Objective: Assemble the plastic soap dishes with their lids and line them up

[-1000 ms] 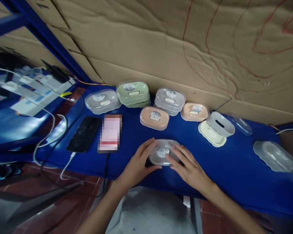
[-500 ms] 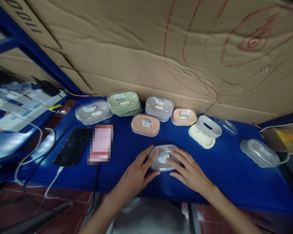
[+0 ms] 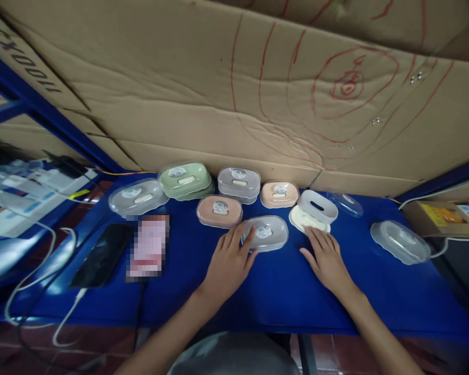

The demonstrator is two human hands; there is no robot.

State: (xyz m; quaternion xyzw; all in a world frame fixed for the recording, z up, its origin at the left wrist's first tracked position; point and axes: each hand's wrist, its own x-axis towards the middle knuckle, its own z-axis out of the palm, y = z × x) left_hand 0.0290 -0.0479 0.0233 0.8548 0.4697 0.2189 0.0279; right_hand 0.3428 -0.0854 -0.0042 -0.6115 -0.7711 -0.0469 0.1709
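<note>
A grey soap box (image 3: 271, 239) under a clear lid with a round sticker lies on the blue table. My left hand (image 3: 230, 255) is around its left end, the index finger over the lid and the thumb at the front edge. To the right, my right hand (image 3: 328, 255) has its fingers apart and holds nothing. Its fingertips overlap the front of a cream tray (image 3: 299, 219); whether they touch it I cannot tell. Partly over that tray rests a grey slotted insert (image 3: 318, 205), with a loose clear lid (image 3: 346, 204) behind it.
Along the cardboard wall (image 3: 172, 104) stand a green box (image 3: 187, 179), grey boxes (image 3: 238, 182) (image 3: 140, 198) and a peach box (image 3: 279, 195), with a pink box (image 3: 219, 211) in front. Clear lids (image 3: 400, 242) lie right. Two phones (image 3: 101, 255) (image 3: 148, 247) with cables lie left.
The grey soap box has slid away from me and slightly right, with my left hand following it. My right hand has left the box and moved right to the cream tray. The camera view has shifted.
</note>
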